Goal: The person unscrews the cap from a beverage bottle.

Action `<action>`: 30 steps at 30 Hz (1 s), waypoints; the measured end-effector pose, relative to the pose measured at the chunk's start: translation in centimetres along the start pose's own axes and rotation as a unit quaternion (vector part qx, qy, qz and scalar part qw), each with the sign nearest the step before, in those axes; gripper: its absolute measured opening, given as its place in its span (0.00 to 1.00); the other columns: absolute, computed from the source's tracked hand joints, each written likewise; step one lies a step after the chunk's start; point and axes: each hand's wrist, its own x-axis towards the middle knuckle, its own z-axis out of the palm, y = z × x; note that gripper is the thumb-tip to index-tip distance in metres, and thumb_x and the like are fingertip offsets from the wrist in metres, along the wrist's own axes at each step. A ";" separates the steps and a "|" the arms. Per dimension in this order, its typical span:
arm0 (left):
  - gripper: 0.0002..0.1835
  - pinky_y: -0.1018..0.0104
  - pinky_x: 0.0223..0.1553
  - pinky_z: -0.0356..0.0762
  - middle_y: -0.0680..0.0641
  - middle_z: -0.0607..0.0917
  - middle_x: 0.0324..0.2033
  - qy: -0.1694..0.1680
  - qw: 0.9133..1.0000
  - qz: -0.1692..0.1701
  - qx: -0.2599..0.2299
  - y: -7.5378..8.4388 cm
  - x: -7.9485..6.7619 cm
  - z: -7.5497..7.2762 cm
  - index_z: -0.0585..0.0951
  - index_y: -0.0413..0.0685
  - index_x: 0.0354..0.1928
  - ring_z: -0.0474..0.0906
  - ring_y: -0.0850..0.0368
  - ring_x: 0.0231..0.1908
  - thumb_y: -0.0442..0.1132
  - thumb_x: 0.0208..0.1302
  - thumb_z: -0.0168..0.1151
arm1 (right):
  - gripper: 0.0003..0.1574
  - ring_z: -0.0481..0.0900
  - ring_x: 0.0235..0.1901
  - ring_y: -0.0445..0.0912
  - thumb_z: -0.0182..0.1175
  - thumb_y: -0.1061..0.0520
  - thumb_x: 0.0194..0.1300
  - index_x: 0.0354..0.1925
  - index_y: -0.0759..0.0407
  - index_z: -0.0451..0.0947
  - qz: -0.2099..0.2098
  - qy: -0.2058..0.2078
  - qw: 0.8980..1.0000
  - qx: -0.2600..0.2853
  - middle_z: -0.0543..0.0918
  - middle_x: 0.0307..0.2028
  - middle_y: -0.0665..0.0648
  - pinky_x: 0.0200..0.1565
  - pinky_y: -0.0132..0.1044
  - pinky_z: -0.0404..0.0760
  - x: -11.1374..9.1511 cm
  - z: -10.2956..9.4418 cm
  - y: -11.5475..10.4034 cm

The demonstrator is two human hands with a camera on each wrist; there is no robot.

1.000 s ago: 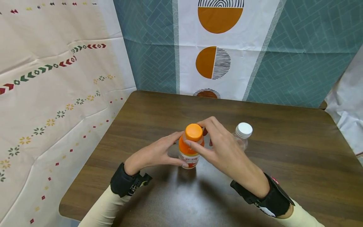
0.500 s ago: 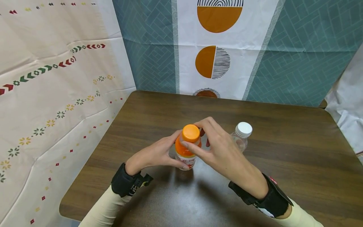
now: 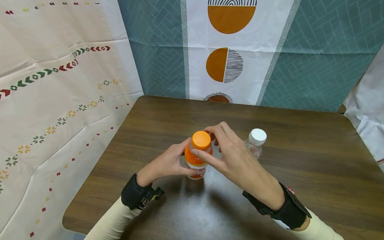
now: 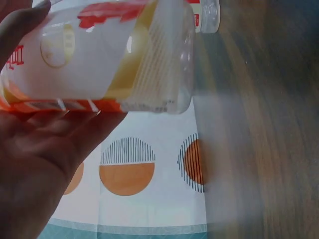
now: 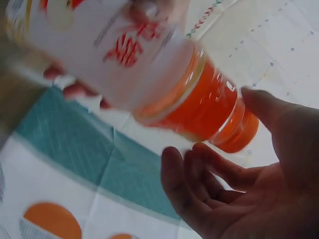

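A plastic drink bottle with an orange cap, orange upper part and pale label with red lettering stands between my hands in the head view. My left hand grips its body from the left, thumb across the near side of the label; the fingers behind are mostly hidden. With thumb and forefinger, my right hand holds the cap from the right. In the right wrist view, the thumb lies against the cap while the other fingers curl below it. The bottle's clear base shows in the left wrist view.
A clear bottle with a white cap stands behind my right hand, partly covered by it. The brown wooden table ends at patterned cloths, a teal and white one at the back and a cream one at the left.
Both hands and the bottle have shifted slightly left since the earliest frame. The left wrist has turned a little, and the right hand stays at the cap.
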 end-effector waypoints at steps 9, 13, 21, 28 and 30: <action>0.37 0.56 0.46 0.80 0.43 0.82 0.45 0.022 0.999 -0.013 0.026 0.4 -0.1 0.1 0.64 0.38 0.58 0.78 0.57 0.42 0.33 0.47 0.74 | 0.33 0.68 0.21 0.40 0.66 0.39 0.54 0.46 0.64 0.74 -0.006 0.022 0.997 -0.075 0.75 0.29 0.51 0.17 0.30 0.70 0.8 -0.9 -0.9; 0.38 0.57 0.46 0.80 0.44 0.82 0.44 0.033 0.999 -0.005 0.032 0.4 -0.1 0.3 0.64 0.39 0.59 0.78 0.58 0.42 0.33 0.47 0.74 | 0.31 0.69 0.20 0.41 0.67 0.39 0.53 0.41 0.64 0.75 0.008 0.023 0.996 -0.086 0.77 0.29 0.53 0.18 0.30 0.73 1.1 -0.8 -1.4; 0.36 0.58 0.44 0.81 0.44 0.83 0.42 0.048 0.998 0.002 0.051 0.6 -0.2 0.5 0.66 0.38 0.57 0.79 0.58 0.40 0.33 0.46 0.74 | 0.27 0.69 0.15 0.42 0.65 0.40 0.56 0.31 0.62 0.72 0.031 0.019 0.993 -0.112 0.73 0.21 0.51 0.16 0.30 0.75 1.4 -0.4 -1.7; 0.35 0.59 0.44 0.81 0.44 0.83 0.42 0.044 0.998 -0.007 0.054 1.1 -0.2 0.6 0.67 0.38 0.56 0.79 0.58 0.40 0.34 0.46 0.75 | 0.25 0.65 0.12 0.43 0.66 0.44 0.57 0.27 0.61 0.66 0.019 0.000 0.994 -0.105 0.67 0.16 0.51 0.12 0.31 0.68 1.6 -0.4 -1.4; 0.35 0.60 0.43 0.81 0.45 0.83 0.41 0.045 0.998 -0.014 0.053 1.3 -0.2 0.6 0.67 0.38 0.55 0.79 0.59 0.39 0.34 0.45 0.75 | 0.26 0.63 0.12 0.42 0.66 0.44 0.56 0.26 0.61 0.66 -0.004 0.000 0.994 -0.106 0.66 0.16 0.50 0.12 0.31 0.66 1.6 -0.5 -1.2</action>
